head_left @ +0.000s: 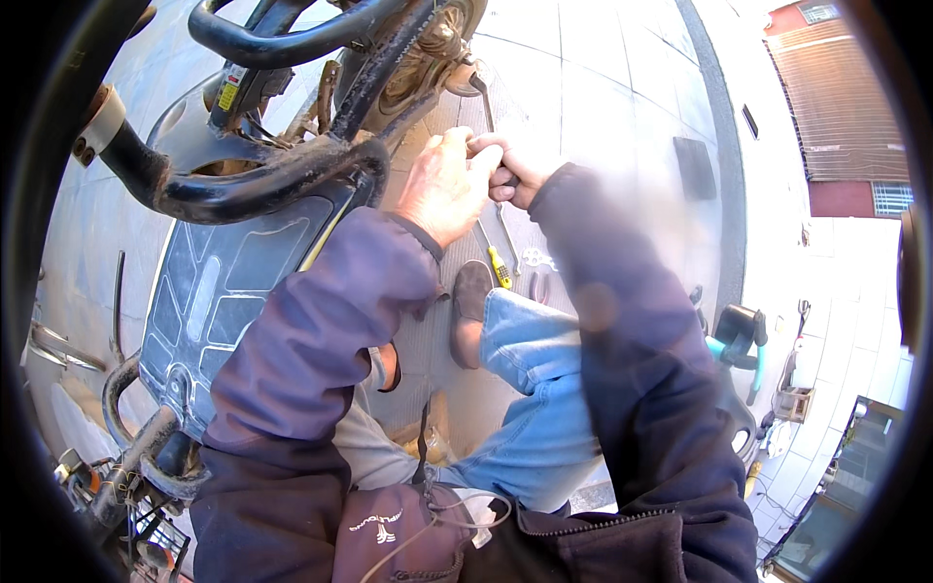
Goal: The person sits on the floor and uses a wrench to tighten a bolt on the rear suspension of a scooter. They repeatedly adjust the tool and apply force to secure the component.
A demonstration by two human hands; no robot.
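Observation:
My left hand [447, 185] and my right hand [520, 167] meet in front of the scooter, fingers bent and touching. The left thumb and fingers are pressed together; whatever they pinch is too small or hidden. My right fingers curl closed, with a bit of something dark [511, 182] showing under them; its kind does not show. Just beyond the hands, a dark bent metal rod [486, 102] runs up toward a rusty round part [463, 80] by the scooter's wheel [428, 58]. The black scooter frame [262, 189] stands left of my left hand.
On the ground below my hands lie a yellow-handled tool [500, 267], a wrench [508, 241] and pliers [540, 287]. The scooter's footboard [228, 291] fills the left. A dark flat piece [694, 167] lies on the tiles at right. A teal-and-black object [741, 340] stands near my right elbow.

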